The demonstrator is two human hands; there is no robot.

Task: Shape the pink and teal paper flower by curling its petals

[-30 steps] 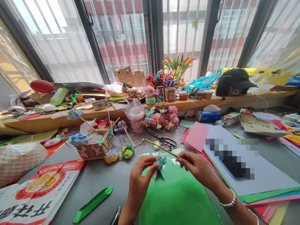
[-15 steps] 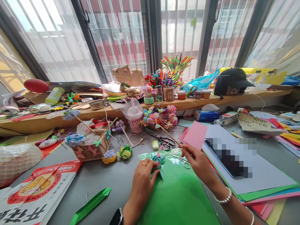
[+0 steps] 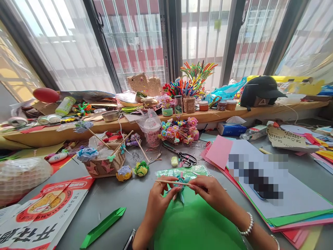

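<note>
A teal and pink folded-paper flower is pinched in the fingers of my left hand, above the green sheet. My right hand grips one end of a thin wooden stick between thumb and fingers. The stick lies level across the top of the flower, its other end reaching over my left fingers. Under both hands is a glossy green sheet in clear plastic. Black-handled scissors lie just beyond it, beside a small yellow block.
At left stand a cardboard basket with paper flowers and sticks, two loose paper flowers, and a folded green paper strip. A printed paper bag lies beyond. On the right, a phone rests on stacked coloured paper. A crowded ledge runs behind.
My right hand has brought the stick down and left, from a raised slant to level across the flower. The small silver scissors are now mostly hidden behind that hand.
</note>
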